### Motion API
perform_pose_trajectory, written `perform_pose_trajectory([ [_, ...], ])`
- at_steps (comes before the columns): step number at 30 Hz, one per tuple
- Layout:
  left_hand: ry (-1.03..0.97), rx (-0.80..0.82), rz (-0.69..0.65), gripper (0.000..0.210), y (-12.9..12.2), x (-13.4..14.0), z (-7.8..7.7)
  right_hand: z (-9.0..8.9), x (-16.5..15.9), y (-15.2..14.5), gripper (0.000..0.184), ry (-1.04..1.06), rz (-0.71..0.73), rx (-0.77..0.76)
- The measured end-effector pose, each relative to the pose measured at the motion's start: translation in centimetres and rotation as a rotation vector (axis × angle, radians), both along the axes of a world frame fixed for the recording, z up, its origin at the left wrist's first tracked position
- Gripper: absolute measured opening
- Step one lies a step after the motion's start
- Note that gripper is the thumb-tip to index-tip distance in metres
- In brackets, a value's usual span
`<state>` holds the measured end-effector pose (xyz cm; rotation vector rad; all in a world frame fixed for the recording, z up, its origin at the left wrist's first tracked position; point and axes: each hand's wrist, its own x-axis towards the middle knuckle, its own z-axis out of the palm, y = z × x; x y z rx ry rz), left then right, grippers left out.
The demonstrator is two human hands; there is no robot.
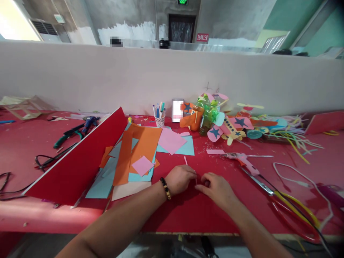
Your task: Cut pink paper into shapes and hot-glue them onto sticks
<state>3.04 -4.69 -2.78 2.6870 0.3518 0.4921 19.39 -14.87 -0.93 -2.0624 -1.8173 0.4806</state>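
Observation:
Close together over the red tabletop, both hands are bent into pinches. My left hand (180, 178), with a beaded bracelet at the wrist, has its fingertips on a thin pink paper strip (196, 181). The thumb and fingers of my right hand (216, 187) close near the lower end of the same strip. Much of the strip is hidden by the fingers. Just beyond my left hand lies another short pink paper strip (185, 160). To the left, pink paper (143, 166) rests on orange sheets (146, 139) and light blue sheets (174, 147).
A pink glue gun (243, 159) and large scissors (285, 202) lie to the right with cables. A red board (80, 168) stands slanted at left. Behind are a pen cup (160, 121), green bottles (209, 114), paper-and-bottle planes (228, 127) and a white partition (134, 79).

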Motion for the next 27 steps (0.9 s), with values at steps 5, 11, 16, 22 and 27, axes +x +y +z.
perform_pose_trajectory([
  [5,-0.101,0.000,0.166,0.026,0.7,-0.2,-0.2,-0.5,-1.0,0.7,0.004,-0.227,-0.038,-0.036],
  [11,-0.101,0.088,0.084,0.029,0.8,-0.4,0.2,0.1,-1.0,0.7,0.009,-0.231,-0.007,-0.012],
  [16,-0.038,0.124,0.051,0.021,0.8,-0.3,0.0,0.4,-0.6,0.1,0.008,-0.014,0.018,0.010],
  [22,0.000,0.131,0.051,0.027,1.4,-0.5,0.3,-0.1,0.8,1.1,0.019,0.210,0.106,0.081],
  [27,0.069,0.090,0.407,0.034,3.8,-2.5,1.1,-1.6,2.6,3.3,0.023,0.542,0.017,0.071],
])
